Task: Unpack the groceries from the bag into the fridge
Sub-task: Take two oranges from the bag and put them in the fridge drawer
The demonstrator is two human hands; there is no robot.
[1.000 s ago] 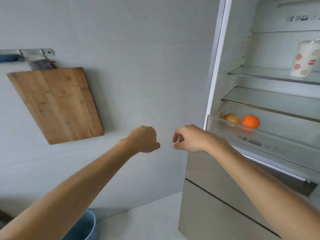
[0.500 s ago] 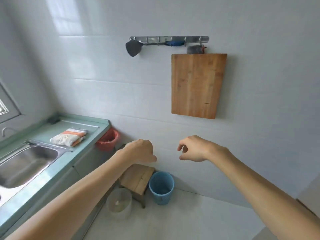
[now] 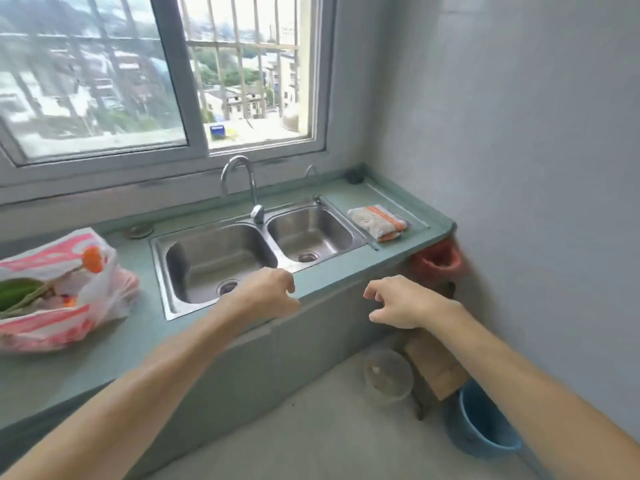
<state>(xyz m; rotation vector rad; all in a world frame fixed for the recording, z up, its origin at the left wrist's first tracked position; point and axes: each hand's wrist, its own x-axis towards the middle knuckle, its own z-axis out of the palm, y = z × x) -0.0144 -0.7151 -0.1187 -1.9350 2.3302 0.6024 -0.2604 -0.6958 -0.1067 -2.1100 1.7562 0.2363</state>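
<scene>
A pink-and-white plastic grocery bag (image 3: 69, 306) lies on the green counter (image 3: 131, 341) at the far left, with a green vegetable (image 3: 17, 292) and an orange item (image 3: 92, 259) showing in its mouth. My left hand (image 3: 266, 292) hovers over the counter's front edge by the sink, fingers loosely curled, holding nothing. My right hand (image 3: 401, 301) hangs in the air to its right, off the counter, fingers apart and empty. The fridge is out of view.
A steel double sink (image 3: 249, 251) with a tap (image 3: 242, 185) sits under a barred window. A folded cloth (image 3: 377, 221) lies on the counter's right end. A red basket (image 3: 438, 261) hangs at the corner. On the floor stand a wooden stool (image 3: 438, 368), a clear tub (image 3: 388, 375) and a blue bucket (image 3: 481, 420).
The view has swung left from the open fridge, past the hanging cutting board, to the sink counter and the bag. Both hands stay empty in front of me.
</scene>
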